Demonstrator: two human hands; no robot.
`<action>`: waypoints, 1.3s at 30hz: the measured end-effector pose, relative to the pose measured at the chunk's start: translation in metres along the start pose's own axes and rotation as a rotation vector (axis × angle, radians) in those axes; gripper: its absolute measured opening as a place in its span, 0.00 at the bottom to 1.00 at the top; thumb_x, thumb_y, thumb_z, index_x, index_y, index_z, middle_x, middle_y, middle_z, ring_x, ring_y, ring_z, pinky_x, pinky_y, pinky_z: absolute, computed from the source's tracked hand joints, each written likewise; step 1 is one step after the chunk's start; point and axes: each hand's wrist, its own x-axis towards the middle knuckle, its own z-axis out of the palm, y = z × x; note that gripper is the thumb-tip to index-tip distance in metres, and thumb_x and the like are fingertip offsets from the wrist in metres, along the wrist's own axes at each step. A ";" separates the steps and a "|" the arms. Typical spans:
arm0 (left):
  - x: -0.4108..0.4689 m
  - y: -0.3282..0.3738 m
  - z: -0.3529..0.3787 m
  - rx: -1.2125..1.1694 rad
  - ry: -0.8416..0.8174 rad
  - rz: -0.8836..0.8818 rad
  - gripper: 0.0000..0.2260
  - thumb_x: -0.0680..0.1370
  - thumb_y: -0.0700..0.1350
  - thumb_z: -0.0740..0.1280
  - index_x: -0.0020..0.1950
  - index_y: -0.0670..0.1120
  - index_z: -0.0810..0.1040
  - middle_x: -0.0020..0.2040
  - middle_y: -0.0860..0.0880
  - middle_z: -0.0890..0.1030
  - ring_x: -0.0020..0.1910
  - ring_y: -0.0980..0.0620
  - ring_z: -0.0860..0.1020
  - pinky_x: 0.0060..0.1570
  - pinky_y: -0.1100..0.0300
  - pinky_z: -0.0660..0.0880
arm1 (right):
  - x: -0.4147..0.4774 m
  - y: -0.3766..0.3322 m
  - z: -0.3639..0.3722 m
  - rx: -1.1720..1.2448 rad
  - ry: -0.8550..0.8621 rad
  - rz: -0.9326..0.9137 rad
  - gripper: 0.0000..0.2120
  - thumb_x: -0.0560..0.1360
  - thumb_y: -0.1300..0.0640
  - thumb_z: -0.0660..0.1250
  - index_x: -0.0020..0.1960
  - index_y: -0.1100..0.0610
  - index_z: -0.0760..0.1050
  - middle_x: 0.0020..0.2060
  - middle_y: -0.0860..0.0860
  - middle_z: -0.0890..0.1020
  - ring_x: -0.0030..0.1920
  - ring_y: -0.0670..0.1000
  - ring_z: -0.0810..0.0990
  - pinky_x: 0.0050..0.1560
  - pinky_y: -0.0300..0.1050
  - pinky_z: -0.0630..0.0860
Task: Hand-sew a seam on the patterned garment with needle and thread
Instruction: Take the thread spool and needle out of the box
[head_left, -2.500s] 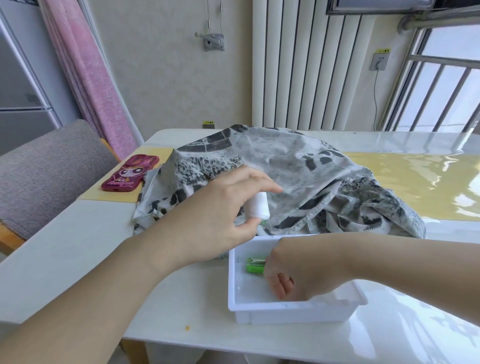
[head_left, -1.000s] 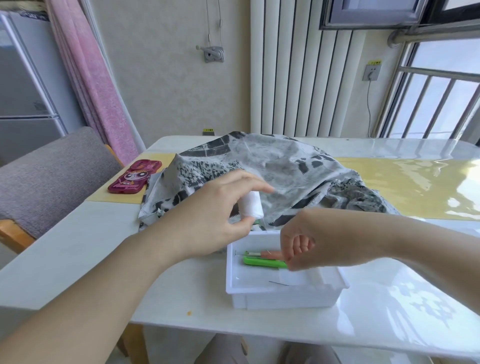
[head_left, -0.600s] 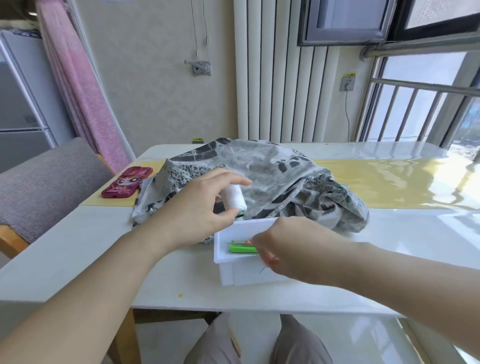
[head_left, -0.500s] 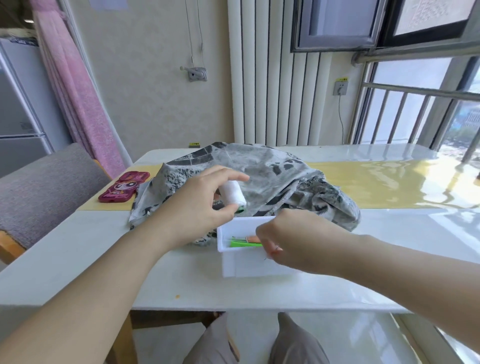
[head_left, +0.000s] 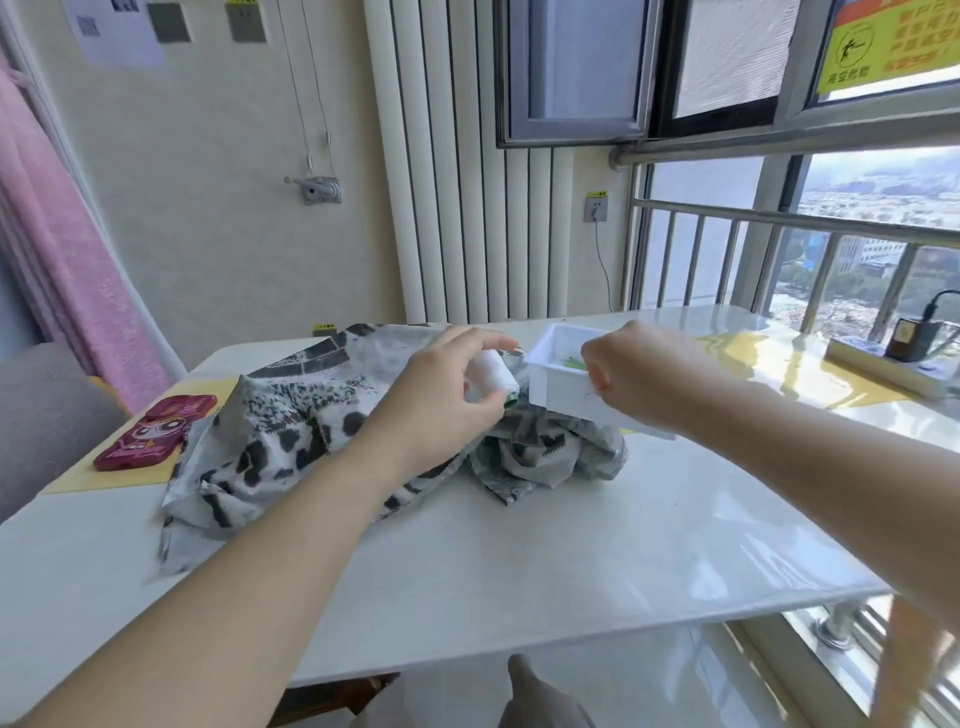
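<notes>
Grey-and-black patterned fabric garment (head_left: 291, 426) lies crumpled on the glossy white worktop (head_left: 571, 545), both hands above it.
Left hand (head_left: 441, 400): thumb and fingers grip a white cylindrical thread spool (head_left: 493, 375). Right hand (head_left: 639, 374): fingers curled at the near wall of a white plastic tray (head_left: 556, 387); a thin sliver shows at the fingertips, what it holds cannot be told.

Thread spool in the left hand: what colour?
White. The thread spool shows best in the head view, pinched by the left hand.
</notes>
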 end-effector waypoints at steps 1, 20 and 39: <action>0.006 0.001 0.009 0.007 -0.015 0.005 0.16 0.75 0.40 0.67 0.60 0.55 0.76 0.55 0.64 0.72 0.53 0.63 0.73 0.54 0.71 0.72 | 0.001 0.010 0.006 -0.011 -0.004 0.032 0.07 0.74 0.66 0.57 0.42 0.56 0.71 0.32 0.51 0.67 0.29 0.49 0.65 0.26 0.41 0.59; 0.029 -0.024 0.069 0.030 -0.104 0.022 0.17 0.73 0.38 0.67 0.59 0.54 0.77 0.56 0.58 0.75 0.54 0.55 0.75 0.56 0.58 0.75 | 0.002 0.067 0.091 0.010 -0.197 0.198 0.01 0.76 0.61 0.64 0.47 0.57 0.74 0.40 0.53 0.74 0.37 0.55 0.72 0.33 0.42 0.66; -0.065 -0.074 -0.020 0.072 -0.022 -0.126 0.19 0.74 0.39 0.69 0.59 0.58 0.75 0.58 0.65 0.72 0.59 0.64 0.73 0.57 0.70 0.71 | -0.006 -0.104 0.078 0.588 -0.382 -0.265 0.09 0.72 0.53 0.72 0.52 0.52 0.81 0.42 0.46 0.82 0.41 0.45 0.74 0.47 0.43 0.76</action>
